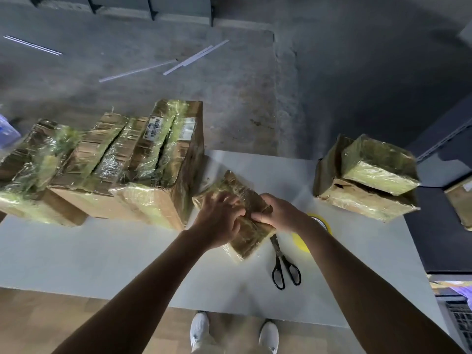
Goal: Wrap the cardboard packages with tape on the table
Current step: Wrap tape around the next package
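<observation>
Head view: pale table point(102, 251) above a grey concrete floor point(229, 85). Wrapped boxes point(127, 162) crowd the left and a smaller stack point(367, 180) stands right. Scissors point(283, 261) and a yellow tape roll point(300, 242) lie beside the flat, glossy package point(246, 238) at centre — left hand point(219, 221) and right hand point(278, 213) grip it, fingers curled.

- White barcode label point(155, 127) on the tall wrapped package point(186, 162): bars show, print too blurred to read.
- Pale label point(189, 129) beside it: unreadable.
</observation>
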{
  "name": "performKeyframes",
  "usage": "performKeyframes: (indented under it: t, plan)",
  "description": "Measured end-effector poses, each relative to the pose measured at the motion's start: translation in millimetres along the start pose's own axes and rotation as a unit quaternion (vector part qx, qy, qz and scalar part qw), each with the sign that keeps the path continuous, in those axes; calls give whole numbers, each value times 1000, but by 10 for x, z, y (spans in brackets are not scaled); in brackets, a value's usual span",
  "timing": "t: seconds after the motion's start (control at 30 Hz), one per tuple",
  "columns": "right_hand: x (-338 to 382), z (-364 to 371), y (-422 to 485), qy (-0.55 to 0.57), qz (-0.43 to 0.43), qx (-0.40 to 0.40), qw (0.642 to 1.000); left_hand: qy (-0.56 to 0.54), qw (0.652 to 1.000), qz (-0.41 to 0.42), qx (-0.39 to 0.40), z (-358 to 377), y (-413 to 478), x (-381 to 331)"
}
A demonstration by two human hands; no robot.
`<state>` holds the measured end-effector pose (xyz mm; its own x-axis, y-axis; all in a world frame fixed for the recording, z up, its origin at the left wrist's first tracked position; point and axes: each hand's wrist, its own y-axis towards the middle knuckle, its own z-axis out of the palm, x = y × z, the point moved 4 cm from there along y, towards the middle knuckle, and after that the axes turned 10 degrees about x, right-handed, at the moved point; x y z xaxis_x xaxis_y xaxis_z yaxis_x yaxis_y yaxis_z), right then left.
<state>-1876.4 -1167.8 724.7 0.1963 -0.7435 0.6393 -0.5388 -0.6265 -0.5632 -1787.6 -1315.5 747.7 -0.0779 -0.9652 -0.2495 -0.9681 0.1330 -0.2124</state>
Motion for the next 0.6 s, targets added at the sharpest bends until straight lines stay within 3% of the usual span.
performKeyframes:
  t: [0.23, 0.4, 0.6]
  plan:
    - [117, 118, -69, -109, -46, -17, 993, -19, 999, -14, -41, -69, -282, -99]
    - [205, 170, -50, -157, -34, -38, 986, -27, 998, -48, -34, 4, -397, -38]
    - [213, 190, -77, -117, -59, -78, 988, -60, 994, -91, -5, 93, -445, -151]
